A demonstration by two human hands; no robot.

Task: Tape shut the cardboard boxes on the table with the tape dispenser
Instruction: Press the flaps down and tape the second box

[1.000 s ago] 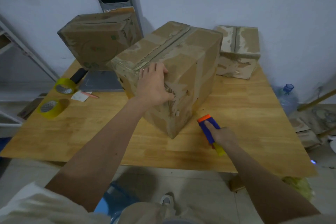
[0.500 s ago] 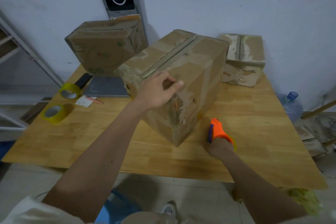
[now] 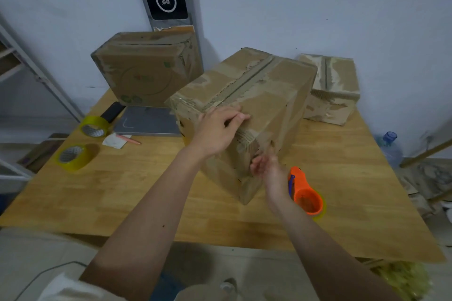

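Lower edge of frame: pale sleeve (image 3: 66,286) at lower left and a shoe tip (image 3: 228,284) at lower centre, both cut off; yellowish heap at lower right, blurred and not identifiable.
Tape dispenser (image 3: 305,193): orange, lying on the table (image 3: 97,198) right of centre, just beside the right wrist, not held; roll partly hidden under the orange shell.
Right hand (image 3: 269,170): centre of frame, fingers loosely spread and empty, against the near corner of the box; whether pressing tape down or only touching, cannot tell, motion blur.
Left hand (image 3: 217,129): above it, fingers curled together over the near top edge of the big box, bracing it.
Big box (image 3: 247,110): mid-frame, set cornerwise; top seam looks covered with a strip, lower near corner hidden by the right hand.
Step in hand: likely smoothing or checking tape at the box's near end, dispenser put aside.
Next move: probably calls for taking up the dispenser, or turning the box for another seam, left hand steadying.
Spare tape rolls (image 3: 94,126) (image 3: 73,157): left of frame, yellow-tinted, near a pen (image 3: 129,139) and paper scrap.
Far boxes: one tilted at upper left (image 3: 146,68), one low at upper right (image 3: 330,88); seam state hard to judge.
Bottle (image 3: 391,146): right edge, off the table, partly cut off.
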